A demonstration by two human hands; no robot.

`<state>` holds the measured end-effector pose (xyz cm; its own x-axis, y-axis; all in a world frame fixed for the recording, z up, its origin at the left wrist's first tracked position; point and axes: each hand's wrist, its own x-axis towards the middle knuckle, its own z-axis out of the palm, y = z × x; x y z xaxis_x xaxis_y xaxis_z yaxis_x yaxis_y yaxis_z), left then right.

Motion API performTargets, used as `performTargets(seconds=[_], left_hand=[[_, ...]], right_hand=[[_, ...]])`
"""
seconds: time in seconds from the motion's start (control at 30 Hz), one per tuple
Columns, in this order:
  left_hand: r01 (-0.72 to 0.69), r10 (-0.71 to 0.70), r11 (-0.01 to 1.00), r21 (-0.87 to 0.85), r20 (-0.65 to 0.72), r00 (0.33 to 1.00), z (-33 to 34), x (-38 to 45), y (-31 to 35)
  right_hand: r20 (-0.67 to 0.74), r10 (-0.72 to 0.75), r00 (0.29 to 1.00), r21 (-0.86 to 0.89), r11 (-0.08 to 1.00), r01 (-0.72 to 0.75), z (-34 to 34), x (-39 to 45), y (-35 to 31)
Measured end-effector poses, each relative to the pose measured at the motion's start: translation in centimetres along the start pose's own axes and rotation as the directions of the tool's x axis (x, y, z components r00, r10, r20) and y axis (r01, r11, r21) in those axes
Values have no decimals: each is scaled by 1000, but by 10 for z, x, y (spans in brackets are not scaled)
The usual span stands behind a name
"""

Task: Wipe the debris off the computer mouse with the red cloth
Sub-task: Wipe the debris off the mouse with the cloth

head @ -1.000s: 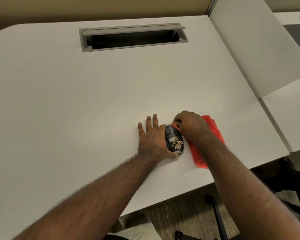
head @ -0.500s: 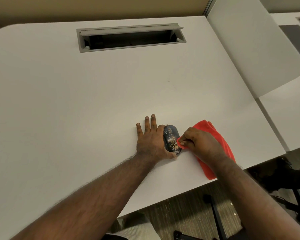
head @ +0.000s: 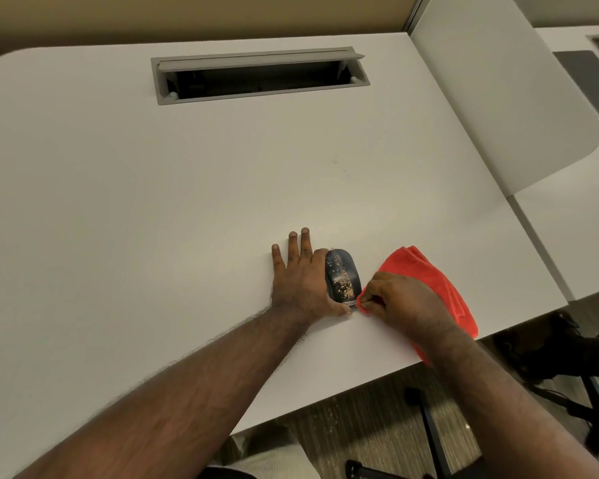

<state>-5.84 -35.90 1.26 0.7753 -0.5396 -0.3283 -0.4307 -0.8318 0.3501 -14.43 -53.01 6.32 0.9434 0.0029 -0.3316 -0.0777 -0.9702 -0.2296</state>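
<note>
A dark computer mouse [head: 342,276] lies on the white desk [head: 153,219], its top speckled with tan crumbs. My left hand [head: 300,278] rests flat on the desk and presses against the mouse's left side, thumb at its near end. My right hand [head: 400,302] is closed on a corner of the red cloth [head: 429,278], just right of the mouse's near end. The rest of the cloth lies folded on the desk behind and under my right hand.
A grey cable slot [head: 260,76] with its flap up is set into the desk at the back. A white divider panel [head: 498,98] stands along the right side. The desk's front edge runs close under my right wrist, with chair parts [head: 429,426] and carpet below.
My right hand has drawn the cloth back from the mouse's far end toward its near right side. The left hand and the mouse have stayed put.
</note>
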Motion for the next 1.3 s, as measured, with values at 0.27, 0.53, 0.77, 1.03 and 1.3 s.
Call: performTargets(seconds=[0.27, 0.53, 0.77, 1.03, 1.3], left_hand=[[4, -4, 1000, 13, 5, 1000, -1, 0, 1], [-6, 6, 1000, 20, 2, 1000, -2, -1, 1], [-6, 6, 1000, 24, -2, 1000, -2, -2, 0], [-12, 11, 1000, 25, 7, 1000, -1, -1, 0], [-21, 21, 999, 25, 3, 1000, -2, -2, 0]], right_hand=[[-44, 92, 995, 61, 994, -90, 13, -4, -3], [-266, 235, 935, 328, 934, -141, 4, 15, -3], [-252, 295, 922, 480, 865, -145, 12, 24, -12], [-145, 273, 951, 424, 885, -190, 23, -4, -1], [-206, 276, 939, 371, 910, -186, 6, 41, -8]])
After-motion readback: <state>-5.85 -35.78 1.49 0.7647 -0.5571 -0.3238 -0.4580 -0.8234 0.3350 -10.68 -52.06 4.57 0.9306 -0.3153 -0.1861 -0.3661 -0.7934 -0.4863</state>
